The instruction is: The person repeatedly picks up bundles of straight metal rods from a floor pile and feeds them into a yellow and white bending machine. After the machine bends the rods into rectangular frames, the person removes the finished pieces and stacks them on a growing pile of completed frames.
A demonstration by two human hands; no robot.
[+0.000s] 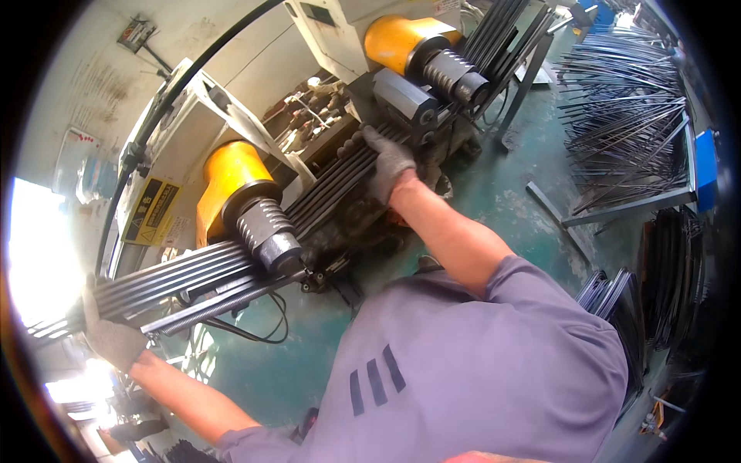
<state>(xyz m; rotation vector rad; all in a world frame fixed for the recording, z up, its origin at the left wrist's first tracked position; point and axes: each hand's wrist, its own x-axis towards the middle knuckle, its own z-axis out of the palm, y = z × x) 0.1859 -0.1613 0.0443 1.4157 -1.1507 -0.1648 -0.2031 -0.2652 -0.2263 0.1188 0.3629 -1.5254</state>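
Observation:
A row of long dark metal rods (181, 272) runs slantwise across a machine, from the lower left up toward the right. Near their left end my left hand (116, 336), in a grey work glove, is closed on them. Glare washes out that end, and the hand's far fingers are hidden. My gloved right hand (388, 163) wraps over the rods farther along, between two yellow machine heads. The nearer yellow head (235, 174) has a ridged steel roller (266, 229) above the rods. At the upper right, the other yellow head (401, 38) carries a similar ridged roller (455, 75).
A metal rack (633, 208) heaped with thin rods stands on the right. Dark bundled rods (671, 278) lie below it, and a loose metal bar (557, 220) is on the green floor. A black cable (266, 339) loops under the machine. A yellow warning sign (153, 212) is at left.

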